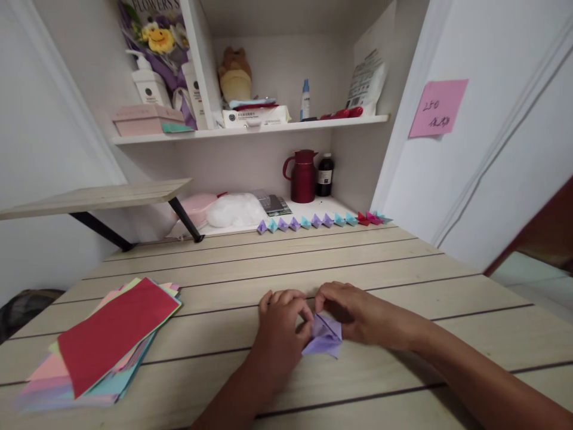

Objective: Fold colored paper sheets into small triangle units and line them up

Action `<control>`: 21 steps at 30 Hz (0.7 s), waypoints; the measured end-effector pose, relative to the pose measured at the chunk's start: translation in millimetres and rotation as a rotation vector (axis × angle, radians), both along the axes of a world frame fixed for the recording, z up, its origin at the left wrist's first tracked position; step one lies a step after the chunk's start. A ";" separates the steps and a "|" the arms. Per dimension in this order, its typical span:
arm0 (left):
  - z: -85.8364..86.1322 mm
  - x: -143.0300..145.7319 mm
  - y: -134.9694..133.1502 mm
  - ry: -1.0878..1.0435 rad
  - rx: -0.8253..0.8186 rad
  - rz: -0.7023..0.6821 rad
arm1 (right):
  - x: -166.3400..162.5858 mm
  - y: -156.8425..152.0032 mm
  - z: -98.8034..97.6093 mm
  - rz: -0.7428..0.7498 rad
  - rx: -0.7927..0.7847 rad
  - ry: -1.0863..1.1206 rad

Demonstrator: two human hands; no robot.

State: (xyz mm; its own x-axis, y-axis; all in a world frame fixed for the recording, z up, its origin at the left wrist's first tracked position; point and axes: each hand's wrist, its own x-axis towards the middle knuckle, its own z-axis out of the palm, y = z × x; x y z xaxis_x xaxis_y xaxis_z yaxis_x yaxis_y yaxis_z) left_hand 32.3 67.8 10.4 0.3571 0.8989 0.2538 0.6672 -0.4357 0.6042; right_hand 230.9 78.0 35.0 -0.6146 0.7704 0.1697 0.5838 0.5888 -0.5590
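A small purple folded paper (323, 335) is held between my two hands, just above the slatted wooden table (215, 364). My left hand (283, 322) pinches its left side with thumb and forefinger. On the other side, my right hand (358, 313) grips the paper's right and upper edge, with the fingertips partly hidden behind it. The paper has a raised fold in the middle and points sticking out below. Beyond my hands, a row of small folded paper pieces (316, 221) in purple, turquoise, red and pink lines the table's far edge.
A stack of coloured paper sheets (119, 334), red on top, lies at the left. Behind it stands a raised wooden shelf (102, 196) on black legs. A dark red jug (304, 177) and a dark bottle (325, 175) stand in the cabinet, near a white plastic bag (236, 210).
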 end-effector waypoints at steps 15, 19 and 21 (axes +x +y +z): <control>-0.6 -28.3 19.2 -0.114 0.027 -0.020 | -16.1 2.6 -11.4 -0.144 -0.023 0.155; 0.2 -29.4 17.3 -0.106 0.053 -0.069 | -13.9 3.0 -12.0 -0.113 -0.020 0.191; 0.0 -28.7 15.7 -0.117 0.036 -0.119 | -14.0 5.1 -14.6 -0.072 0.019 0.189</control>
